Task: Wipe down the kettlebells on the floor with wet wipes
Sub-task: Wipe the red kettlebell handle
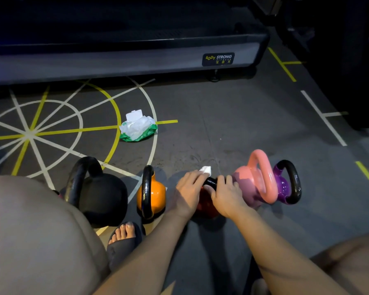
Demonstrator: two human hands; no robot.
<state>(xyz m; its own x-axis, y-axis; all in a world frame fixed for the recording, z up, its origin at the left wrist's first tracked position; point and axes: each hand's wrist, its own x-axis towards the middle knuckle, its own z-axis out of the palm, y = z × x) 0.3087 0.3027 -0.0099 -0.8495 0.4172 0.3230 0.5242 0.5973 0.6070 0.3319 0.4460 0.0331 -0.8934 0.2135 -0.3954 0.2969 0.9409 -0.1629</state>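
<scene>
A row of kettlebells stands on the grey floor in front of me: a large black kettlebell [102, 194], an orange kettlebell [155, 194], a red kettlebell [205, 204] mostly hidden under my hands, a pink kettlebell [254, 184] and a purple kettlebell [285, 184]. My left hand [190, 188] holds a white wet wipe [206, 170] against the red kettlebell's black handle [211, 181]. My right hand [228, 194] grips the same handle from the right side. An open green pack of wet wipes [137, 127] lies on the floor further away.
A treadmill base [124, 60] with a "Body Strong" label runs across the back. Yellow and white lines mark the floor. My knees [36, 231] frame the lower corners, and my sandalled foot [125, 237] rests just before the black and orange kettlebells.
</scene>
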